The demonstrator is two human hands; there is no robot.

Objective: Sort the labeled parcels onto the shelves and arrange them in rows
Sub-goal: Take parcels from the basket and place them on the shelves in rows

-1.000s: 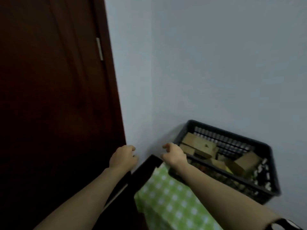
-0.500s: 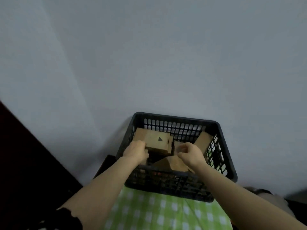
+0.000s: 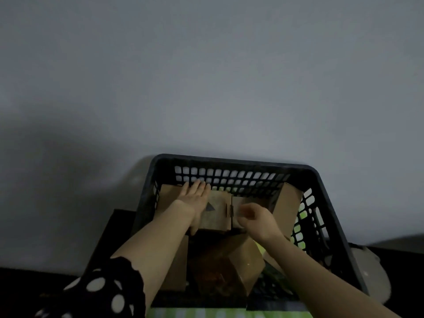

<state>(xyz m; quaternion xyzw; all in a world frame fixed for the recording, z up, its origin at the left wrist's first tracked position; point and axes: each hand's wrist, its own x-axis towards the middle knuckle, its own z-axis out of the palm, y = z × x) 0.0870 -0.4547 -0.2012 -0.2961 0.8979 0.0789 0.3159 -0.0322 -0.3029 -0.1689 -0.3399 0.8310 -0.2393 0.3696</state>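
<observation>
A black plastic basket (image 3: 330, 203) holds several brown cardboard parcels. On top lies a parcel marked with a dark triangle (image 3: 218, 214). My left hand (image 3: 195, 200) lies across that parcel's left part, with the fingers reaching its far edge and the thumb down its near side. My right hand (image 3: 257, 220) is blurred, and its curled fingers meet the same parcel's right edge. Another parcel (image 3: 288, 207) leans on the basket's right wall. A larger one (image 3: 241, 265) lies tilted below the hands. No shelves are in view.
The basket stands against a plain grey wall (image 3: 206, 88) and on a green checked cloth (image 3: 229, 314). Dark furniture (image 3: 110, 237) sits under its left side. A pale round object (image 3: 371, 267) lies to the right of the basket.
The view swung from the door to the basket and moved closer over it. My left hand reached further across the triangle parcel. My right hand closed in on its right edge.
</observation>
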